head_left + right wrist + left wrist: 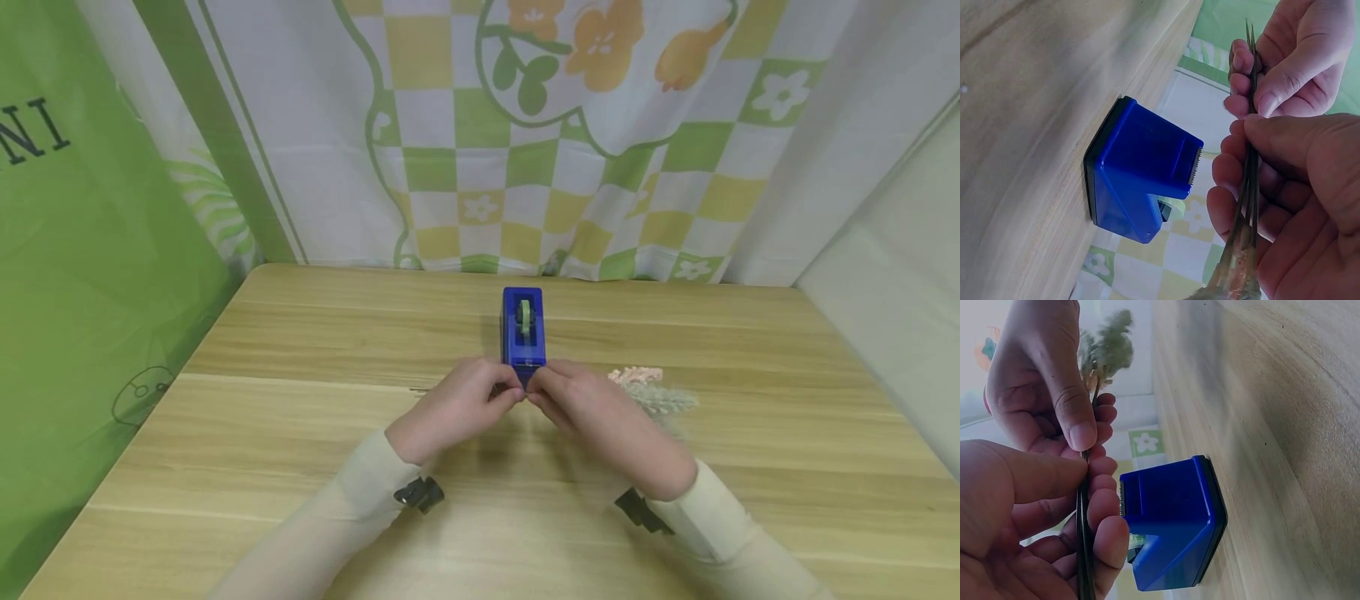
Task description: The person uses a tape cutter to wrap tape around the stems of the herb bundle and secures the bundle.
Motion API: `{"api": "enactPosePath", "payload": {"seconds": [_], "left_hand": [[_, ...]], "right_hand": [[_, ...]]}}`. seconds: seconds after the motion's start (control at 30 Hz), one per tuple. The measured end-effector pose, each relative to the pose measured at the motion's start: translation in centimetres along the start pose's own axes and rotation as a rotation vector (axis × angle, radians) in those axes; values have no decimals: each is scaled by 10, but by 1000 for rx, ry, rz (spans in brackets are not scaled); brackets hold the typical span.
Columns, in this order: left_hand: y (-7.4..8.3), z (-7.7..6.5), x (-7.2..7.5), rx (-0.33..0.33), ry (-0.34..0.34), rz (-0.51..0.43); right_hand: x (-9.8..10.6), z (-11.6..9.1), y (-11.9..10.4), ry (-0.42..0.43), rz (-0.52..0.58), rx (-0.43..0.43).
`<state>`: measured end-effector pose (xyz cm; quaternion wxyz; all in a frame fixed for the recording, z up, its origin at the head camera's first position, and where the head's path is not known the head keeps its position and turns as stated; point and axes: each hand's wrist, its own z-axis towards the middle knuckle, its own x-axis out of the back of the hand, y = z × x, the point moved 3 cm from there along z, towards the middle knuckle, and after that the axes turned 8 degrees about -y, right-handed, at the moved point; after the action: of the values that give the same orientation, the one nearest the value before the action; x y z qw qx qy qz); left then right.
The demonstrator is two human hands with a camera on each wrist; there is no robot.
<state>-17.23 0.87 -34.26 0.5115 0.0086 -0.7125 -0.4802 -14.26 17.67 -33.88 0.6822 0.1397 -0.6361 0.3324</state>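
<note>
A thin bundle of dried-flower stems (1252,150) runs lengthwise through both hands. My left hand (463,407) pinches it between thumb and fingers toward the bare stem ends. Close beside it, my right hand (603,421) pinches the stems nearer the blooms, the two thumbs almost meeting. Pale green-grey flower heads (663,398) and pink ones (637,375) stick out past the right hand. Just beyond the fingertips stands a blue tape dispenser (528,353), its serrated cutter facing the hands. A roll of tape (525,315) sits in it. Whether a piece of tape is on the stems, I cannot tell.
The wood-grain table (315,333) lies under everything. Behind its far edge hangs a checked, flowered curtain (480,175). Green cloth (97,250) borders the left side, and a pale surface (900,267) rises at the right.
</note>
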Motion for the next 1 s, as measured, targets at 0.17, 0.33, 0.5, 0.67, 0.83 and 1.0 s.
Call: {"api": "enactPosePath", "payload": {"seconds": [0.17,0.33,0.5,0.67,0.83,1.0], "left_hand": [[1,-1,0,9,7,-22],[0,0,-1,13,6,-30],[-1,0,-2,6,7,-30],[-3,0,-4,3,3,-32],[-6,0,-6,8,7,-37],[-9,-1,-9,4,-9,-29]], "right_hand": [[0,0,0,-15,-7,-14],[0,0,0,-36,-15,-37],[0,0,-2,-23,-44,-30],[2,-4,-4,-1,-118,-34],[7,-11,-2,-2,-175,-66],[7,-14,1,-26,-146,-62]]}}
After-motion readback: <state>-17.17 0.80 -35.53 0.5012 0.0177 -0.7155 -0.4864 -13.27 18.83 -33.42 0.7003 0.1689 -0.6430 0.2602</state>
